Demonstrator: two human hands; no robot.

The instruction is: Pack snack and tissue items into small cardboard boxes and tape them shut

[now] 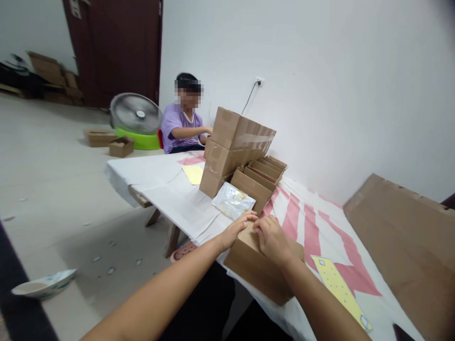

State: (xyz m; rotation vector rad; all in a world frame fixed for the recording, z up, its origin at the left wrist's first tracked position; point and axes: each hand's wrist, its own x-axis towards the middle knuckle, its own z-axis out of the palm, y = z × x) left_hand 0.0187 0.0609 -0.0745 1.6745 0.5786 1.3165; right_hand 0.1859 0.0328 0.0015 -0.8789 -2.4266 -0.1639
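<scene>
A closed cardboard box (254, 265) sits at the near edge of the table, directly in front of me. My left hand (235, 230) rests along its far left top edge, fingers stretched out and lying on the cardboard. On the box's top, my right hand (273, 238) is closed, with its fingers curled together and the fingertips down against the surface. Whatever those fingers pinch, if anything, is hidden. Just beyond my hands lies a shiny white plastic packet (232, 200).
Taped boxes (227, 130) stand stacked beyond the packet, beside a row of open boxes (252, 187). A yellow patterned strip (339, 289) lies right on the striped tablecloth (291, 215). A large cardboard sheet (408, 246) stands right. A person (183, 121) sits across; a fan (137, 113) stands behind.
</scene>
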